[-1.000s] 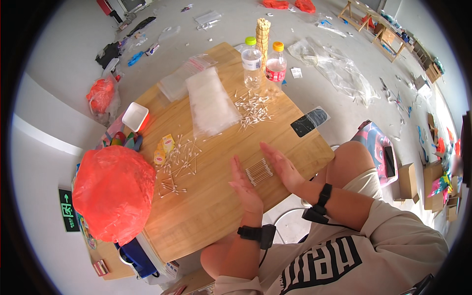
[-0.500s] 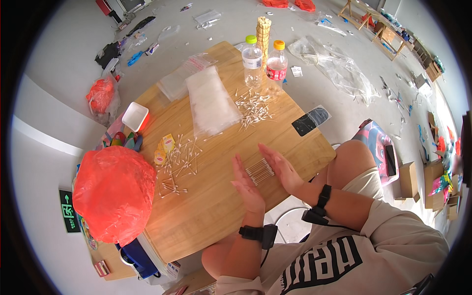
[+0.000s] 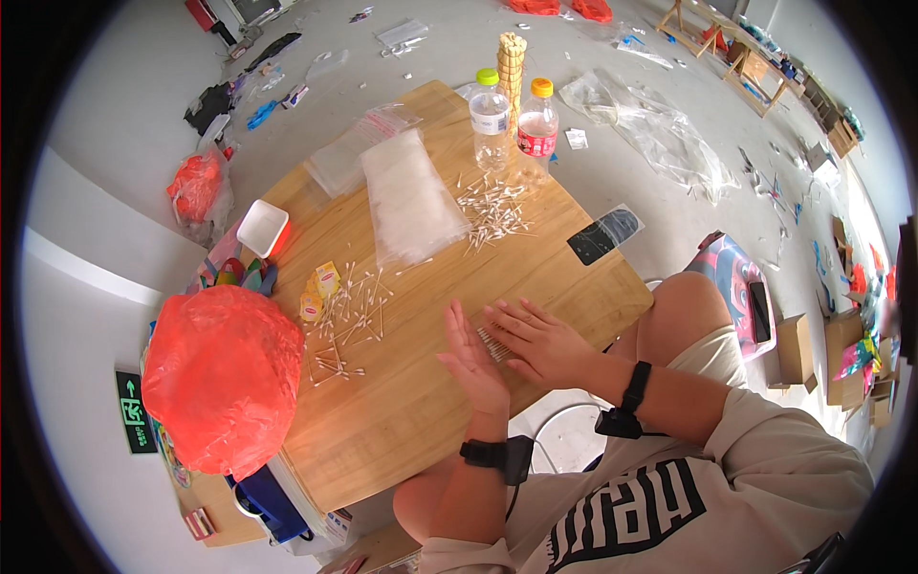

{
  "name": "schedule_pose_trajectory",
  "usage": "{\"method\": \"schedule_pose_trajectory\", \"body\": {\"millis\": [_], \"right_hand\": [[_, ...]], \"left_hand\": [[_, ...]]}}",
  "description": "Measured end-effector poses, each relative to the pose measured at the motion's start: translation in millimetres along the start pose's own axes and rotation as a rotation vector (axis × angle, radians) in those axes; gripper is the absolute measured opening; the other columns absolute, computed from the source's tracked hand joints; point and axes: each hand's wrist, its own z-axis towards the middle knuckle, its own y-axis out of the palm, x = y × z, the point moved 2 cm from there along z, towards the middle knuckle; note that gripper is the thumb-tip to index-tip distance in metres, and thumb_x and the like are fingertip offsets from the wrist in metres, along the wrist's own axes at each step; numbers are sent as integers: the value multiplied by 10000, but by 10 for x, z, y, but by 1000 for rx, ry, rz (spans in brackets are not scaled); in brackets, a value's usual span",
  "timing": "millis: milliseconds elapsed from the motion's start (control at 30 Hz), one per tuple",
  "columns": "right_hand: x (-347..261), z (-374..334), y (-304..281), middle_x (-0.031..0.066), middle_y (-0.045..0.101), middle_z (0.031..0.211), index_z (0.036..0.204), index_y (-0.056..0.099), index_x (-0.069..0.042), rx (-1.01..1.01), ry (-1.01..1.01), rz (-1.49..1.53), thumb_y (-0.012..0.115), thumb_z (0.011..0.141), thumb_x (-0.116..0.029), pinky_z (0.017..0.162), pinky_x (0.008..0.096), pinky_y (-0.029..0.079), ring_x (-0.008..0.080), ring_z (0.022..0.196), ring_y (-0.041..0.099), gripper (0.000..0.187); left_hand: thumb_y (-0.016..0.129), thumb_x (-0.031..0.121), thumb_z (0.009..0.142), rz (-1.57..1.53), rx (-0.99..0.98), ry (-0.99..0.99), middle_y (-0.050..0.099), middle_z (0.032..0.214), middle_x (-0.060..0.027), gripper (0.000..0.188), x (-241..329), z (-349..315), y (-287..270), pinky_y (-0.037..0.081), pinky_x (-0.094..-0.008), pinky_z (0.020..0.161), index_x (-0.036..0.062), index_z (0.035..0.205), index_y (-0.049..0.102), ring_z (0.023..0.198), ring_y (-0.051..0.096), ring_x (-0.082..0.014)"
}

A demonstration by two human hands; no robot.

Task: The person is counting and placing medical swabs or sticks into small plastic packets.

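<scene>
White-tipped cotton swabs lie in a row on the wooden worktop, partly hidden by the right hand, whose outstretched fingers are slightly apart. The left hand stands beside the row, its straight fingers close together; a loose pile of swabs lies farther off, near two bottles.

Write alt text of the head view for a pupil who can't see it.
A person's right hand partly covers lined-up cotton swabs on a wooden table, the left hand close beside them. Also visible are loose swabs, plastic bags, two bottles and a big red bag.
</scene>
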Motion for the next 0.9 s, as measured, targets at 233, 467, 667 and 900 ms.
{"method": "schedule_pose_trajectory", "body": {"millis": [233, 467, 667, 900], "right_hand": [[60, -74, 91, 127, 339, 1625, 1501, 459, -98, -32, -4, -48, 574, 981, -353, 1257, 484, 203, 286, 1520, 295, 591], [59, -92, 91, 120, 341, 1626, 1517, 437, -114, -35, -14, -33, 582, 977, -356, 1256, 483, 208, 286, 1516, 304, 610], [194, -52, 46, 160, 312, 1638, 1574, 339, -83, 178, 134, 546, 499, 1040, -365, 1251, 442, 219, 289, 1520, 303, 625], [304, 107, 329, 132, 173, 1693, 1613, 174, -14, 428, 352, 1507, 169, 1118, -342, 1277, 399, 73, 260, 1570, 138, 594]], "left_hand": [[119, 705, 1021, 15, -19, -6, 139, 1694, -183, 920, 20, -10, 10, 12, -409, 1269, 3, 1616, 128, 1579, 76, -291], [121, 702, 1023, 11, -23, -1, 138, 1692, -192, 920, 25, -4, 1, 9, -409, 1267, -2, 1615, 127, 1579, 74, -293], [125, 683, 1034, 14, -16, 9, 169, 1684, -194, 903, 6, -12, 16, 25, -410, 1271, -13, 1608, 150, 1573, 106, -297], [131, 687, 1032, 55, -35, 38, 183, 1681, -191, 912, 13, -9, 31, 29, -405, 1271, -21, 1606, 148, 1570, 116, -293]]}}
